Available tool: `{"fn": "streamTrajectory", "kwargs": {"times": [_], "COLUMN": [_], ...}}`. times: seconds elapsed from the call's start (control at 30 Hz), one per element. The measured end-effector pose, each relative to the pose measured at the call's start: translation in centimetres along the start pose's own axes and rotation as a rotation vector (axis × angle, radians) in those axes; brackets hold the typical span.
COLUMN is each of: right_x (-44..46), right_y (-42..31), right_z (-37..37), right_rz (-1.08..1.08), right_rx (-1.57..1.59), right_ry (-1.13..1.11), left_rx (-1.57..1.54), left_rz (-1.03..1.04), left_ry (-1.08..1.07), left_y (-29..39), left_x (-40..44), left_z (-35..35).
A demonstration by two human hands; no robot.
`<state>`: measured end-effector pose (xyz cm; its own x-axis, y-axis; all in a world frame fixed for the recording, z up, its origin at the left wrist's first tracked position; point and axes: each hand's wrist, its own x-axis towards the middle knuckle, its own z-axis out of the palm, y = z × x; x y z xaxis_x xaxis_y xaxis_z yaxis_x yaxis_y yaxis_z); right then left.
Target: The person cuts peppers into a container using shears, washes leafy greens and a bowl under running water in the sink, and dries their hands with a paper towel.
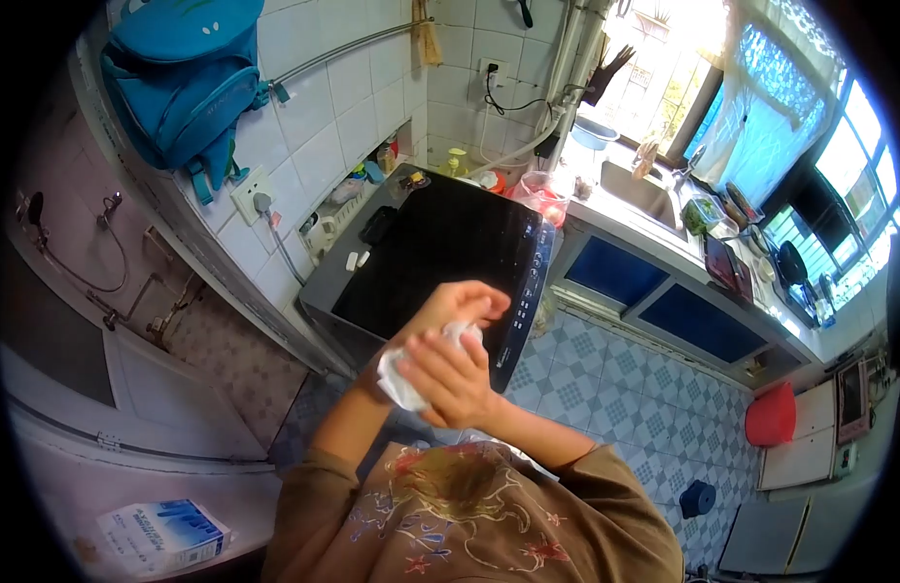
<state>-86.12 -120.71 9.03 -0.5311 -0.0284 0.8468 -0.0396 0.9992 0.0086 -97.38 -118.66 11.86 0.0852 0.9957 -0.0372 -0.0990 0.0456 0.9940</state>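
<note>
My left hand (pixel 463 302) is held out in front of me, its fingers loosely curved and nothing visible in them. Across its wrist lies my right hand (pixel 452 377), pressing a crumpled white tissue or thin cloth (pixel 399 382) against the skin. Part of the white piece sticks out beyond the right fingers, and the rest is hidden under them. Both hands are above the front edge of a washing machine (pixel 440 243) with a dark glossy lid.
Two small white pieces (pixel 357 260) lie on the machine's lid. A counter with a sink (pixel 640 194) runs along the right wall beneath a window. A blue backpack (pixel 188 83) hangs at upper left. A red bucket (pixel 771 416) and a small dark blue stool (pixel 698 498) stand on the tiled floor.
</note>
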Motion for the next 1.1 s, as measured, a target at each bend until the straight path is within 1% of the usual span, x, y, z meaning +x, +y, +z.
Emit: {"fn": "streamTrajectory", "kwargs": {"times": [0.07,0.1,0.13,0.17,0.2,0.23,0.27,0.3,0.33,0.37,0.4,0.43,0.47,0.53,0.57,0.6,0.67,0.7,0.73,0.77,0.8,0.87,0.93,1.0,1.03,1.07,1.1], "right_x": [-0.3,-1.0,-0.5,0.4,0.9,0.5,0.4,1.4,2.5,3.3,3.4,3.0,2.7,3.5,3.9,4.2,4.7,4.9,4.8,4.4,4.1,3.6,3.2,2.3,2.3,2.7,3.4], "right_y": [1.6,2.4,2.7,2.9,3.0,3.5,4.1,4.3,4.7,5.3,5.6,6.1,6.5,6.4,6.0,5.8,5.2,4.9,4.1,3.1,2.4,3.6,3.3,3.1,3.1,3.2,3.1], "right_z": [1.4,1.8,1.3,0.7,0.3,0.6,0.7,-0.3,-1.4,-1.3,-1.0,-0.6,-0.4,-1.2,-1.8,-2.3,-3.4,-3.7,-4.3,-4.1,-3.7,-2.2,-0.8,-1.1,-1.2,-1.5,-1.9], "right_rz": [0.004,0.004,0.004,0.012,0.024,0.089,0.223,0.305,0.386,0.369,0.392,0.381,0.365,0.370,0.383,0.380,0.391,0.354,0.356,0.430,0.488,0.464,0.070,0.173,0.268,0.365,0.510], "right_rx": [-0.115,-0.062,-0.065,-0.038,-0.011,-0.079,-0.090,-0.147,-0.205,-0.132,-0.068,-0.081,-0.095,-0.113,-0.125,-0.125,-0.027,0.215,0.474,1.041,1.610,2.270,2.213,2.354,2.436,2.512,2.521], "right_ry": [0.008,0.079,0.079,0.014,-0.055,-0.020,0.092,0.078,0.068,-0.013,-0.191,-0.192,-0.196,-0.185,-0.177,-0.181,-0.110,-0.017,-0.074,-0.141,-0.205,-0.768,-0.844,-0.774,-0.700,-0.620,-0.448], "left_rx": [-0.757,-0.759,-0.948,-1.132,-1.131,-1.048,-0.963,-0.687,-0.686,-0.935,-1.187,-1.137,-1.140,-1.117,-1.112,-1.116,-1.160,-1.135,-0.383,-0.383,-0.283,-0.080,0.011,0.000,-0.059,-0.167,-0.335], "left_rz": [-0.099,-0.104,-0.083,-0.057,-0.058,0.034,0.123,0.160,0.161,0.144,0.118,0.069,0.063,0.056,0.105,0.107,0.068,0.124,0.562,0.562,0.564,0.469,0.400,0.337,0.295,0.241,0.166], "left_ry": [-0.171,-0.172,-0.244,-0.319,-0.321,-0.198,-0.076,0.084,0.078,0.031,-0.017,0.014,0.013,0.097,0.062,0.062,-0.022,-0.026,-0.081,-0.081,-0.122,-0.248,-0.334,-0.365,-0.354,-0.322,-0.277], "left_y": [-1.0,-2.3,-3.4,-4.2,-4.2,-4.3,-4.4,-4.5,-3.8,-3.1,-2.8,-3.2,-3.2,-2.3,-2.2,-2.6,-3.8,-3.4,-3.3,-2.7,-2.0,-1.3,-0.9,-0.7,-0.7,-1.0,-1.0], "left_x": [0.5,0.9,1.5,2.0,1.6,1.0,0.7,1.0,0.9,0.5,0.3,0.5,0.2,-0.2,-0.4,-0.3,0.0,-0.1,-1.3,-1.5,-1.5,-1.6,-1.7,-2.0,-1.9,-1.7,-1.5], "left_z": [-0.5,-0.9,-1.2,-1.7,-1.8,-1.8,-1.8,-2.1,-1.6,-0.7,-0.1,-0.4,-0.3,-0.4,-0.5,-1.0,-2.2,-1.8,-1.0,-0.4,0.2,1.7,2.5,2.4,2.4,2.4,2.5]}}
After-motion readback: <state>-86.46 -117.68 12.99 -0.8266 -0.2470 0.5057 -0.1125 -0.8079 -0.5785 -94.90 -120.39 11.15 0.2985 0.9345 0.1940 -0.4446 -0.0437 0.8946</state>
